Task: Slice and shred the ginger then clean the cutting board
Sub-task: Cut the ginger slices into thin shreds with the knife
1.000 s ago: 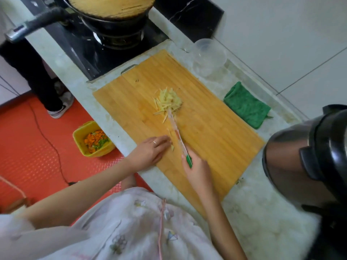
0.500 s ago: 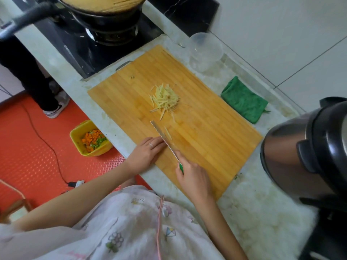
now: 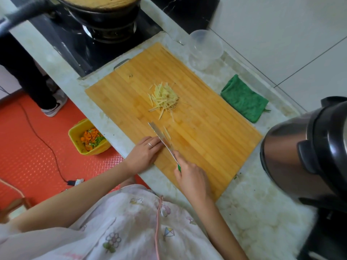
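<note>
The right hand [image 3: 191, 180] grips the green-handled knife [image 3: 162, 139], its blade low over the near part of the bamboo cutting board [image 3: 206, 132]. The left hand [image 3: 144, 153] rests flat, fingers straight, just beside the blade. The shredded ginger [image 3: 165, 97] lies piled mid-board, with a few stray shreds near the blade. Shredding appears complete. Board cleaning remains, and the green cloth [image 3: 244, 101] lies unused at right. One second earlier the knife tip reached the pile; it is now withdrawn.
</note>
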{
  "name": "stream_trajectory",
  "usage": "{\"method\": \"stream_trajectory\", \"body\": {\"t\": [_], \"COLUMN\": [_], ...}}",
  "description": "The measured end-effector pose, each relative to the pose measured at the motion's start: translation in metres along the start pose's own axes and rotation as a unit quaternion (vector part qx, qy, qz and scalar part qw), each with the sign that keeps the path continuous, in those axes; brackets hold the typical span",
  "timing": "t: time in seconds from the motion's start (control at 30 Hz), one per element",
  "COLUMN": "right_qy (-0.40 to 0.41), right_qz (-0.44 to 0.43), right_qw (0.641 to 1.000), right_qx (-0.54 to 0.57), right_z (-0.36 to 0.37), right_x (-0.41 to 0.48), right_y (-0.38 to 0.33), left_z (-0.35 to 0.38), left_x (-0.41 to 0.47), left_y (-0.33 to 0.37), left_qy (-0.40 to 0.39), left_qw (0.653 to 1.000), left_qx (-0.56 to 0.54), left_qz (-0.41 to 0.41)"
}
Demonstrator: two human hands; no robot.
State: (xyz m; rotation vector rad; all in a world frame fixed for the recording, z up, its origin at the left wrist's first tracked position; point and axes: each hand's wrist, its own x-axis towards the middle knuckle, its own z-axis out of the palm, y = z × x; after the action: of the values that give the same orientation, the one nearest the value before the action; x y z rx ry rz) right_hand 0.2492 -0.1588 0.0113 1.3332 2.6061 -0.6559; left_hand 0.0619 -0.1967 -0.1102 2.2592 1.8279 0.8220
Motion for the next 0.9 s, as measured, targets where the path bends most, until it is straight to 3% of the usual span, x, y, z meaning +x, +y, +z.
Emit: {"method": "stream_trajectory", "body": {"t": [0.3, 0.9], "right_qy": [-0.015, -0.026], "right_qz": [0.05, 0.054], "right_qw": [0.997, 0.998], "right_qx": [0.056, 0.018], "right_z": [-0.002, -0.007], "right_x": [0.015, -0.009], "right_y": [-0.004, -0.006], "left_z": [-0.003, 0.003], "left_x": [0.001, -0.002], "left_y": [-0.007, -0.006], "left_qy": [-0.039, -0.006], "left_qw": [0.999, 0.999], "left_qx": [-0.028, -0.033], "left_qz": [0.008, 0.003]}}
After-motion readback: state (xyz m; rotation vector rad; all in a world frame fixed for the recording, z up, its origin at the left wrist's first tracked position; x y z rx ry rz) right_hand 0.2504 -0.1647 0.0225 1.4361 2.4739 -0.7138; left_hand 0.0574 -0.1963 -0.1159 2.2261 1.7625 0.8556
